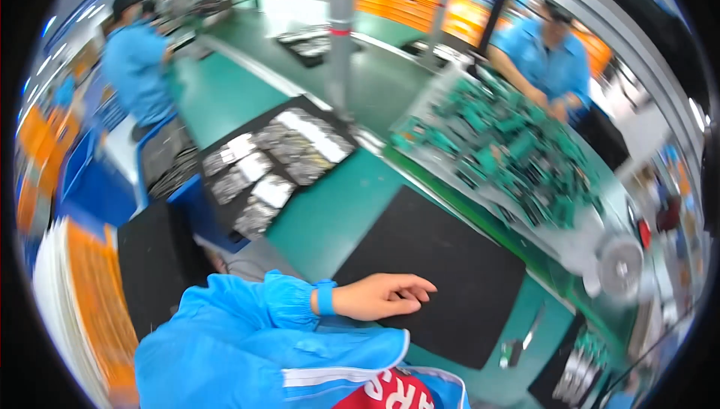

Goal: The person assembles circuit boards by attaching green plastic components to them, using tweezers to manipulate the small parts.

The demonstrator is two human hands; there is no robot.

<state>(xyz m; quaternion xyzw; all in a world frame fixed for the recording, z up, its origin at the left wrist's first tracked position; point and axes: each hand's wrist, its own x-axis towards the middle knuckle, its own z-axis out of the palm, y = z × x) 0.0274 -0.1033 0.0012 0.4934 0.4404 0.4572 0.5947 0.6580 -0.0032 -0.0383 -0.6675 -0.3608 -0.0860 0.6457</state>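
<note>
My left hand (382, 296) reaches in from the lower left, in a light blue sleeve with a blue band at the wrist. It hovers over or rests on the near edge of a black mat (442, 274); contact cannot be made out. Its fingers are loosely bent and apart, with nothing visible in them. On the green bench right of the mat lie a small green circuit board (511, 353) and a thin, pale, blade-like strip (535, 324). My right hand is out of view.
A black tray (300, 105) of silvery packed parts lies to the left. A heap of green circuit boards (517, 146) fills the raised table ahead, where a co-worker (551, 64) works. Silvery parts (577, 371) lie lower right. A metal post (341, 41) rises beyond the bench.
</note>
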